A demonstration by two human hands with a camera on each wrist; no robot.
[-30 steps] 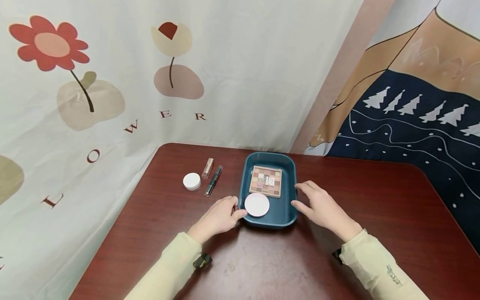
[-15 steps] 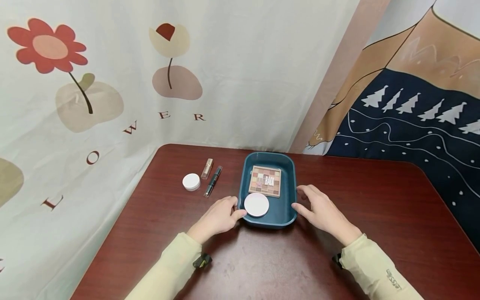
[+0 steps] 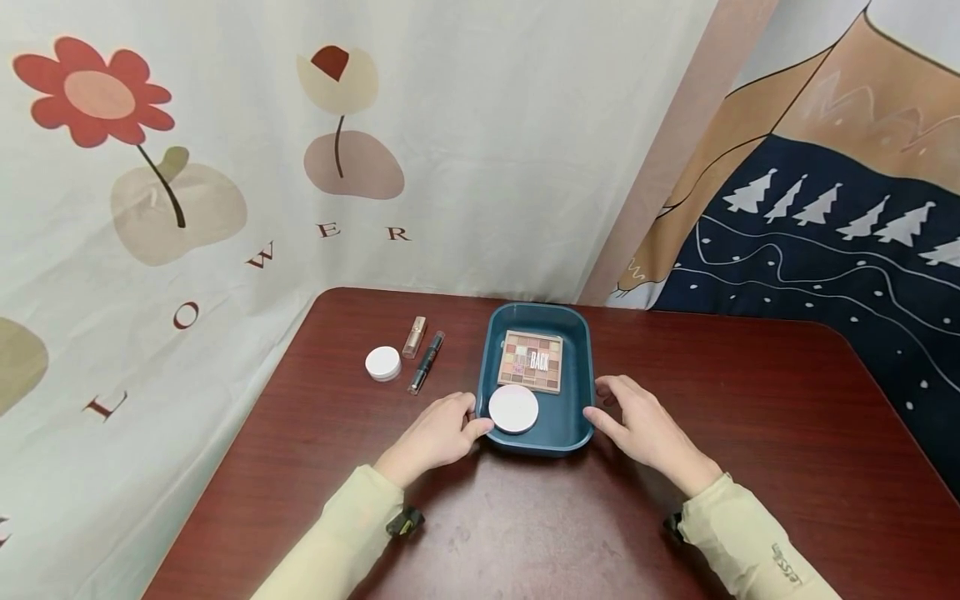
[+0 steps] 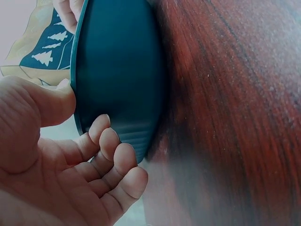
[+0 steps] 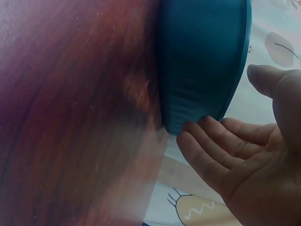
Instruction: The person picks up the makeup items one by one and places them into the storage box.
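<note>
In the head view a dark blue-green rectangular tray (image 3: 573, 417) stands on the table. It holds a square eyeshadow palette (image 3: 530, 362) with "BACK" printed on its lid, and a round white flat case (image 3: 513, 409) in the near left corner. My left hand (image 3: 438, 429) holds the tray's left side near its front, thumb over the rim and fingertips curled against the outer wall, as the left wrist view shows. On the opposite side, my right hand (image 3: 645, 421) has its thumb at the rim and its bent fingers along the outer wall.
Left of the tray lie a small white round jar (image 3: 383, 364), a gold lipstick tube (image 3: 415, 337) and a dark double-ended stick (image 3: 427, 363). The brown table (image 3: 720, 367) has its back edge against a printed curtain (image 3: 480, 167).
My right hand's fingers have slid outward and down from the rim to the tray's outer wall, with the thumb at the rim. The left hand and the tray look unmoved.
</note>
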